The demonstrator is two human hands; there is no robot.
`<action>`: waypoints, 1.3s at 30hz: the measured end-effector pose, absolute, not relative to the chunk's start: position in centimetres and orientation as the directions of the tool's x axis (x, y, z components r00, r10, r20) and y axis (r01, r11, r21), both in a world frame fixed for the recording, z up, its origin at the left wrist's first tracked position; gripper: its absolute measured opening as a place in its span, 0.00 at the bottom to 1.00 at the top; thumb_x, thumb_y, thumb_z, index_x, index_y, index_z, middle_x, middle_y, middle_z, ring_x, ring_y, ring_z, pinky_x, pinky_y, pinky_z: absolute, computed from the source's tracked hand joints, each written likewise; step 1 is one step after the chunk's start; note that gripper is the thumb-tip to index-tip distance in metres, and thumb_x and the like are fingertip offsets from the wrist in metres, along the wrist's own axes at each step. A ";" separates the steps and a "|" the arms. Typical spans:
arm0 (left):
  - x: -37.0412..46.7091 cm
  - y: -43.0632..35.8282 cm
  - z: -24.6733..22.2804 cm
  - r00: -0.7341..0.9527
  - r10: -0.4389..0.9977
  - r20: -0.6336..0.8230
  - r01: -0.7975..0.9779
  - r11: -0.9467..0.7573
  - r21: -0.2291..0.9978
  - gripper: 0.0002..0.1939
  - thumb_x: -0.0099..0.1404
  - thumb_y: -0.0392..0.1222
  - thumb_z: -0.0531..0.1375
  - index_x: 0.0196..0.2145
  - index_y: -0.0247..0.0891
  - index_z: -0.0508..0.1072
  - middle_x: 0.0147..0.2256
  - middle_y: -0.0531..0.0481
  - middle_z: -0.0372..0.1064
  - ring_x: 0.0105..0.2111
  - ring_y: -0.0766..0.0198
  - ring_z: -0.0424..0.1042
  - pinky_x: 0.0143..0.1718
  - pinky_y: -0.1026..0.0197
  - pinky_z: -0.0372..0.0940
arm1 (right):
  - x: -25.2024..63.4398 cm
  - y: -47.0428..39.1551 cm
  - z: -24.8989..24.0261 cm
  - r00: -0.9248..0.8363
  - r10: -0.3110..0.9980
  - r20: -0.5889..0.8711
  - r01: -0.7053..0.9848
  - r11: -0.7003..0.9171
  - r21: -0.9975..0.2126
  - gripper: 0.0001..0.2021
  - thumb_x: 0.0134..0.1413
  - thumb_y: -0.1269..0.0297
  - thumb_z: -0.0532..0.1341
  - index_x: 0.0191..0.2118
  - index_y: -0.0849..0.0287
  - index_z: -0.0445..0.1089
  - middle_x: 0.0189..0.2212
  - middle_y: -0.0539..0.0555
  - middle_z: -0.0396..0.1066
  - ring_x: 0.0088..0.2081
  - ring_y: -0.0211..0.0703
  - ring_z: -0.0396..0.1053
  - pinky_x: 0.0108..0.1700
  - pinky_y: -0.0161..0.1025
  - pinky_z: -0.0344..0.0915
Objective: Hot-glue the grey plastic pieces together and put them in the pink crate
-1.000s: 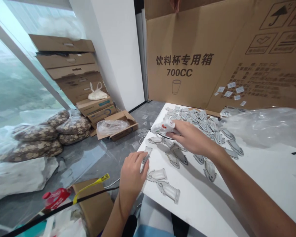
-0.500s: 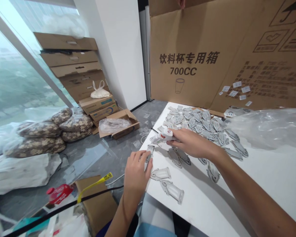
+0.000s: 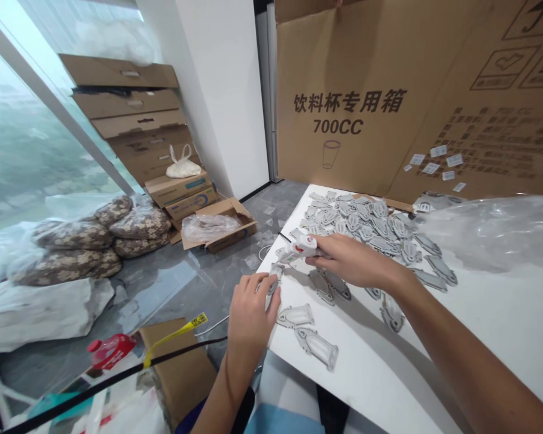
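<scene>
My right hand point(image 3: 344, 259) is closed round a white glue gun point(image 3: 296, 248) with red details, its front end angled down to the left. Just below that end, my left hand point(image 3: 253, 304) grips a small grey plastic frame point(image 3: 277, 276) at the table's left edge; my fingers cover part of it. Two similar grey frames point(image 3: 317, 346) lie by my left wrist. Under my right hand are more grey frames point(image 3: 321, 286), and a loose heap of them point(image 3: 362, 220) spreads over the far part of the white table point(image 3: 389, 374).
A large cardboard box point(image 3: 344, 66) stands upright behind the heap. Clear plastic wrap point(image 3: 502, 232) lies at the right. Left on the floor are camouflage-patterned bags point(image 3: 72, 265), stacked cartons point(image 3: 136, 129) and a small open box point(image 3: 230, 232). A red-capped bottle point(image 3: 111, 349) sits lower left.
The camera view has shifted very slightly. Both hands, the glue gun and the held frame stay nearly in place.
</scene>
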State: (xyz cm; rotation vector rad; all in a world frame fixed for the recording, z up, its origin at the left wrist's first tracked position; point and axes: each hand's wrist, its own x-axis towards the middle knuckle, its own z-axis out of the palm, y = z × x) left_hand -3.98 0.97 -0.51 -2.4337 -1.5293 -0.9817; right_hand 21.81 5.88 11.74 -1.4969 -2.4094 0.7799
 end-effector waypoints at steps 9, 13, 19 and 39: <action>-3.9 0.9 -0.4 0.284 0.782 0.555 0.847 -0.476 0.237 0.09 0.76 0.37 0.63 0.53 0.41 0.78 0.49 0.44 0.80 0.49 0.53 0.77 0.48 0.51 0.72 | 21.9 6.0 11.2 -0.483 0.870 -0.098 0.765 0.365 -0.531 0.09 0.76 0.58 0.57 0.47 0.54 0.71 0.40 0.56 0.76 0.42 0.51 0.70 0.41 0.42 0.59; -4.1 0.8 -0.1 0.279 0.755 0.594 0.838 -0.493 0.233 0.11 0.76 0.42 0.65 0.54 0.41 0.78 0.55 0.41 0.78 0.50 0.51 0.77 0.50 0.49 0.73 | 21.8 5.9 11.3 -0.441 0.896 -0.048 0.766 0.349 -0.540 0.08 0.75 0.57 0.57 0.46 0.54 0.69 0.42 0.56 0.76 0.44 0.52 0.71 0.42 0.42 0.60; -4.4 0.5 1.7 0.387 0.648 0.656 0.776 -0.613 0.148 0.10 0.77 0.41 0.65 0.53 0.40 0.78 0.56 0.42 0.79 0.55 0.51 0.77 0.57 0.48 0.72 | 21.4 5.9 11.5 -0.355 0.933 0.065 0.690 0.308 -0.655 0.08 0.72 0.58 0.61 0.41 0.54 0.65 0.37 0.52 0.74 0.40 0.48 0.69 0.41 0.42 0.59; -2.0 -2.7 6.0 0.442 0.583 0.681 0.673 -0.718 0.178 0.02 0.74 0.40 0.66 0.42 0.43 0.81 0.47 0.48 0.83 0.57 0.51 0.77 0.60 0.47 0.68 | 18.0 3.8 12.9 -0.496 0.851 0.173 0.163 0.287 -0.944 0.08 0.68 0.62 0.68 0.39 0.55 0.68 0.41 0.50 0.69 0.42 0.43 0.67 0.45 0.40 0.62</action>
